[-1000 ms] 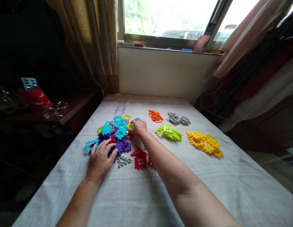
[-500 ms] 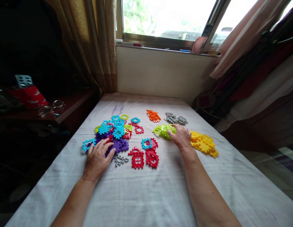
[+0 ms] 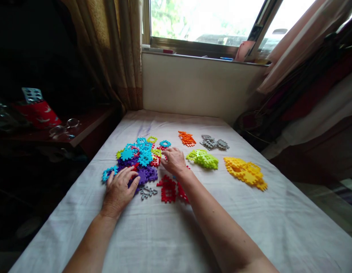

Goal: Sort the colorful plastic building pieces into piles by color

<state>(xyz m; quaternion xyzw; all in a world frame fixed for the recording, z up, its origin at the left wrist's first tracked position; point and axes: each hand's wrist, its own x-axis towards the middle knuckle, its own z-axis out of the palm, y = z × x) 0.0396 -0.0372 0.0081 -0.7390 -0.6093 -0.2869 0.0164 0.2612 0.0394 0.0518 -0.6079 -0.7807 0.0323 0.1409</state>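
My left hand point(image 3: 120, 191) lies with fingers spread over the near left side of a mixed heap of interlocking plastic pieces, touching the purple pieces point(image 3: 149, 174). A light blue frame piece point(image 3: 107, 174) sticks out beside its fingers. At the heap's right edge is my right hand point(image 3: 174, 161), thumb and fingers apart, close to the yellow-green pieces point(image 3: 156, 152) and red ones; nothing shows in it. Blue pieces point(image 3: 144, 158) lie on top of the heap. A grey triangular piece point(image 3: 148, 192) and red pieces point(image 3: 168, 189) lie nearer me, partly under my right forearm's line.
Sorted piles lie to the right: orange point(image 3: 187, 138), grey point(image 3: 214, 143), lime green point(image 3: 203, 158) and yellow point(image 3: 245, 172). A pale sheet point(image 3: 153, 235) covers the surface. Glasses point(image 3: 65, 128) and a red container point(image 3: 39, 115) stand on a dark side table at left.
My right hand has moved left from the lime green pile to the right edge of the mixed heap. My left hand stays on the heap. The view has shifted slightly.
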